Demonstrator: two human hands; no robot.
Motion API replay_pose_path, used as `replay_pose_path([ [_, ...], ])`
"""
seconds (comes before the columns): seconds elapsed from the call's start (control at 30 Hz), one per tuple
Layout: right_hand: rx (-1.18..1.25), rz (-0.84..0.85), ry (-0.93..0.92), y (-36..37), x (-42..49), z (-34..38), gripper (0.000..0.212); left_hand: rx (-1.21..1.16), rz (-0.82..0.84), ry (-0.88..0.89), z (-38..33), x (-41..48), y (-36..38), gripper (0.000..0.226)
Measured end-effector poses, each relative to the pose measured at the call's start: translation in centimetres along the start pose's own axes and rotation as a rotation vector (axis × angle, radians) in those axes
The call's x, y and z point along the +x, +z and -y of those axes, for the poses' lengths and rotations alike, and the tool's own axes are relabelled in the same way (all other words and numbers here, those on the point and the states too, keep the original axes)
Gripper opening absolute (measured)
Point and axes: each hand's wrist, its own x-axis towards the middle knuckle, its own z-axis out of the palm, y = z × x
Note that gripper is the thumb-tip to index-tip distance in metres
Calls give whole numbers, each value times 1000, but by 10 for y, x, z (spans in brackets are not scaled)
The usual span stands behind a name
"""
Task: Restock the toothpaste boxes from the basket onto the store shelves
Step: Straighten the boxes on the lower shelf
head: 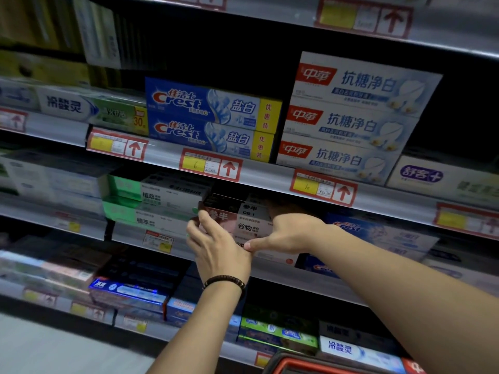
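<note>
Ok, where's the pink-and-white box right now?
Head view, centre: the pink-and-white box is on the shelf, held between the left hand and right hand, green boxes on its left, a blue box on its right.

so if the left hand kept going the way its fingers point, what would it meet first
The brown and white cardboard toothpaste box: the left hand holds its left end, so they are in contact. What lies behind the box in the dark shelf is unclear.

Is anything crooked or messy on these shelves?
Nothing looks spilled or broken. Only the pink-and-white cardboard toothpaste box, held by the left hand and right hand, seems to sit forward, not yet pushed in.
</note>
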Motion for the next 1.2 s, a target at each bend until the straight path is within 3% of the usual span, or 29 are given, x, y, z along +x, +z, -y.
replay_pose_path([
  [0.13, 9, -15, -26, 2, 0, -3, 92, -6, 10, -2, -1, -1, 0, 123],
  [0.3, 22, -32, -40, 4, 1, -7, 78, -15, 14, 1, -2, 0, 0, 123],
  [0.4, 38, -21, -47, 3, 0, -7, 106, -21, 13, 0, -2, 0, 0, 122],
  [0.43, 35, -18, -47, 3, 1, -7, 106, -20, 10, 1, -2, 0, 0, 123],
  [0.53, 23, -29, -52, 5, 1, -9, 69, -22, 4, 12, -1, -1, 1, 124],
  [0.97, 17, -5, -46, 3, -5, -8, 67, -24, 34, 10, -1, 0, 2, 123],
  [1.2, 60, -12, -52, 4, -3, -10, 52, -48, 11, 20, 0, 1, 3, 124],
])
